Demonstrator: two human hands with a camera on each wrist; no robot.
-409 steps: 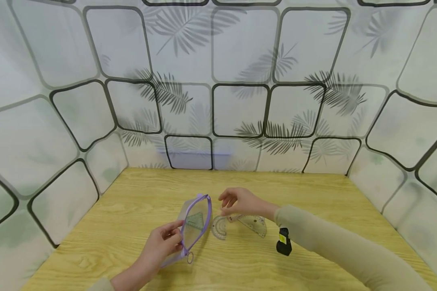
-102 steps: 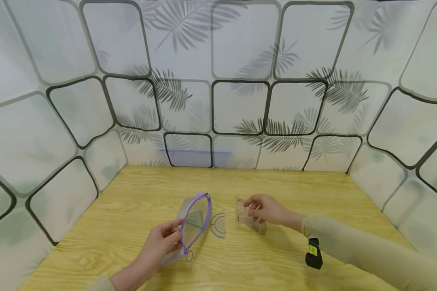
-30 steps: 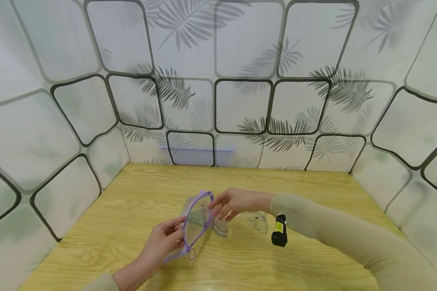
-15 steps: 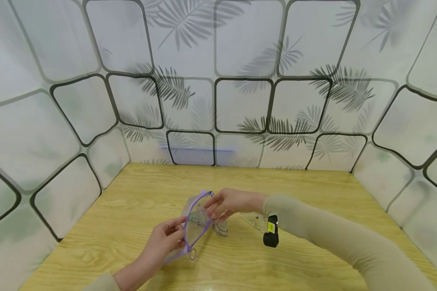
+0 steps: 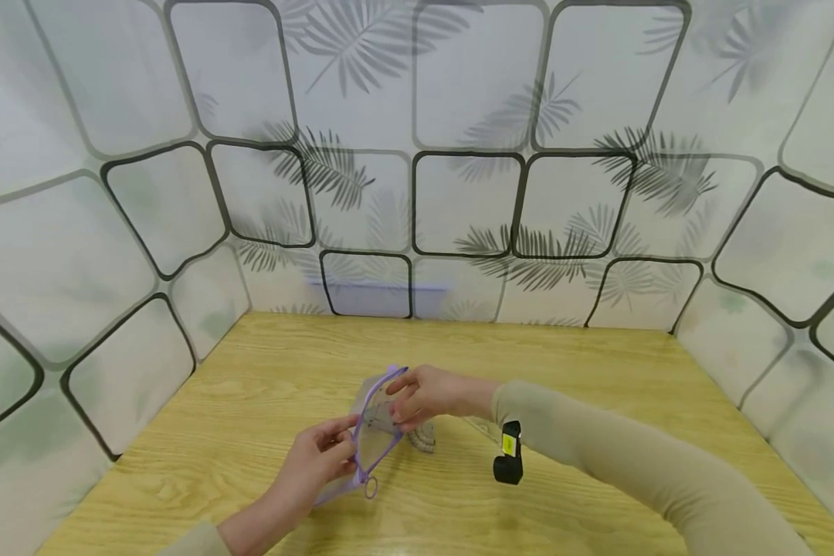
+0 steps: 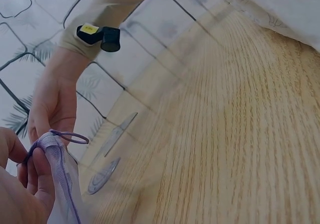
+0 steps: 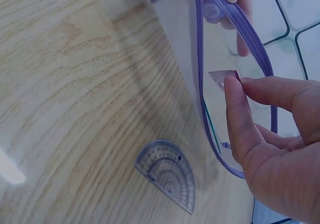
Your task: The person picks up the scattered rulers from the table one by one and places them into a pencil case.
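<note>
My left hand [image 5: 316, 455] grips the near edge of a translucent zip pouch [image 5: 335, 489] with purple trim, its mouth spread wide toward the right. Between right thumb and finger I pinch a clear, pink-tinged set square [image 7: 224, 76]. That right hand [image 5: 427, 398] is at the pouch mouth, with the set square inside the opening. A green-tinted edge [image 7: 212, 126] shows within the pouch, low down. Just right of the pouch a clear protractor [image 7: 167, 174] lies flat on the table. Another protractor [image 5: 482, 425] lies farther right, mostly hidden by the right forearm.
The wood-grain table [image 5: 563, 363] is bounded at the back and sides by patterned fabric walls [image 5: 459, 205]. A small black camera [image 5: 507, 457] is strapped at the right wrist. From the pouch's near corner hangs a purple zip ring [image 5: 371, 487].
The right hand lifted the clear set square from the table on the right, then moved left with it into the pouch mouth. The left hand keeps its grip on the pouch.
</note>
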